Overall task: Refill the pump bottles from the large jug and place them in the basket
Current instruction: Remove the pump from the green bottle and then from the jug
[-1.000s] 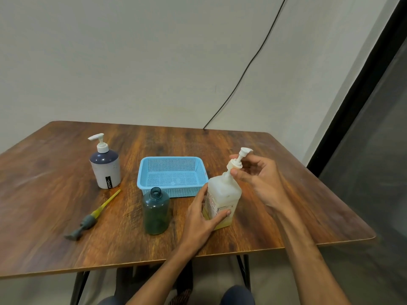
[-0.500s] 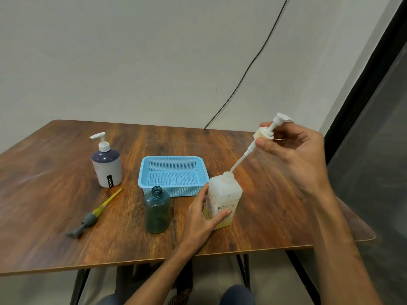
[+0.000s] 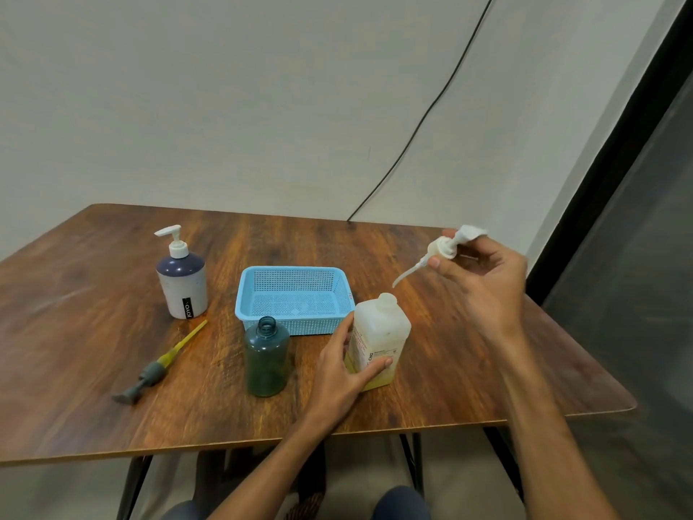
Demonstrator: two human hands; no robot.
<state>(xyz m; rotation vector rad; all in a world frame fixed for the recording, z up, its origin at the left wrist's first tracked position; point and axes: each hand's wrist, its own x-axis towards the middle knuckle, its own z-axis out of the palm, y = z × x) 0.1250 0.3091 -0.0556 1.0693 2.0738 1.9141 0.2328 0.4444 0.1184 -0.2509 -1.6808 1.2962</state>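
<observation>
A whitish square jug (image 3: 380, 332) with yellow liquid stands uncapped near the table's front, and my left hand (image 3: 343, 367) grips its side. My right hand (image 3: 483, 279) holds the jug's white pump head (image 3: 444, 249) in the air to the right of the jug, its tube fully out and pointing down-left. A dark green bottle (image 3: 267, 360) stands open, without a pump, left of the jug. Its grey pump with a yellow tube (image 3: 159, 365) lies on the table. A white and navy pump bottle (image 3: 182, 281) stands at the back left. The blue basket (image 3: 296, 279) holds nothing.
The wooden table (image 3: 468, 377) ends close in front of me and at the right. A black cable (image 3: 420, 118) runs down the wall behind. A dark frame (image 3: 633, 118) borders the right side.
My right hand has lifted the pump head off the jug and drawn it up and to the right until the tube came clear of the neck. My left hand stayed on the jug.
</observation>
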